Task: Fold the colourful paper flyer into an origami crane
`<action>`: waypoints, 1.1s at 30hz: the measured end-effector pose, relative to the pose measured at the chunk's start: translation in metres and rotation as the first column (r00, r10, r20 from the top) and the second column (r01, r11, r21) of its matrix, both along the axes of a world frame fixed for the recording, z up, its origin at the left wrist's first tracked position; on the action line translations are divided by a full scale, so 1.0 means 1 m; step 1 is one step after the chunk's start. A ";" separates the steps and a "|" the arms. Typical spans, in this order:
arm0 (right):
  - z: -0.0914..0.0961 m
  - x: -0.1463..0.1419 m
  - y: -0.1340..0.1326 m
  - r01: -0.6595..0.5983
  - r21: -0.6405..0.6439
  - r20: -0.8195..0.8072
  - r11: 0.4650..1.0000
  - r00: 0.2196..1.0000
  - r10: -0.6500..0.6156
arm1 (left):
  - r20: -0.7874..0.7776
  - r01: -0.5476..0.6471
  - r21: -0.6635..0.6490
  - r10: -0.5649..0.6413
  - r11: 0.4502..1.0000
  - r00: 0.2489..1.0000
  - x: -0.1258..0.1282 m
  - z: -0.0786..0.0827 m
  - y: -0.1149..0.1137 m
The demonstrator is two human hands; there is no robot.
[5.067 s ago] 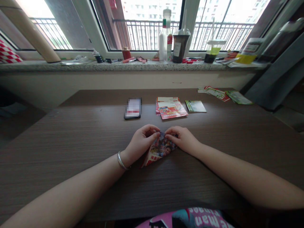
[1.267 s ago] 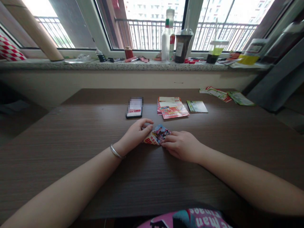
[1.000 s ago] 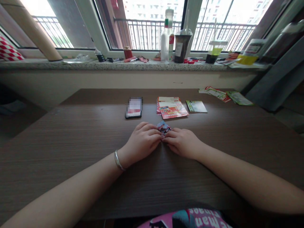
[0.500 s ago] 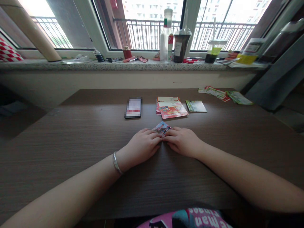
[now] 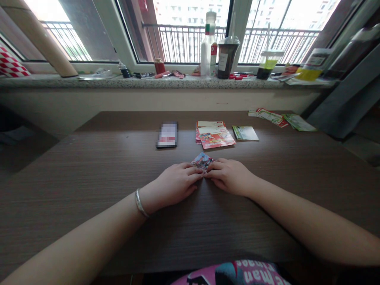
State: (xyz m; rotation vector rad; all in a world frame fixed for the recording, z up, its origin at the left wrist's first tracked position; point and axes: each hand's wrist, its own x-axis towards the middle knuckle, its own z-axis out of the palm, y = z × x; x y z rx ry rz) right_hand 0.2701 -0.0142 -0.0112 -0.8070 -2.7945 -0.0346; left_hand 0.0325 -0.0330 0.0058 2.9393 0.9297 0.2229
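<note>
A small sheet of colourful printed paper [image 5: 202, 159] lies on the table between my hands, one corner pointing away from me. It looks folded, though my fingers cover its left, right and near parts. My left hand [image 5: 178, 182], with a silver bangle at the wrist, is closed on the paper's left and near edge. From the other side my right hand [image 5: 230, 176] pinches its right edge. The fingertips of both hands almost meet at the near point of the paper.
Beyond my hands lie a phone [image 5: 167, 135], a stack of red printed sheets [image 5: 218, 138] and a small green-white stack [image 5: 246, 133]. More leaflets [image 5: 273, 117] are at the far right. Bottles [image 5: 205, 51], a dark drink cup [image 5: 226, 59] and a cardboard tube [image 5: 44, 43] stand on the windowsill.
My left hand has shifted slightly, its wrist and bangle moving a little left and the fingers flattening along the paper's near edge. My right hand has hardly moved.
</note>
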 end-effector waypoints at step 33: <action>0.000 0.007 0.007 0.087 -0.209 -0.102 0.974 0.989 -0.110 | 0.046 -0.370 -0.285 0.398 0.884 0.916 0.004 -0.014 0.005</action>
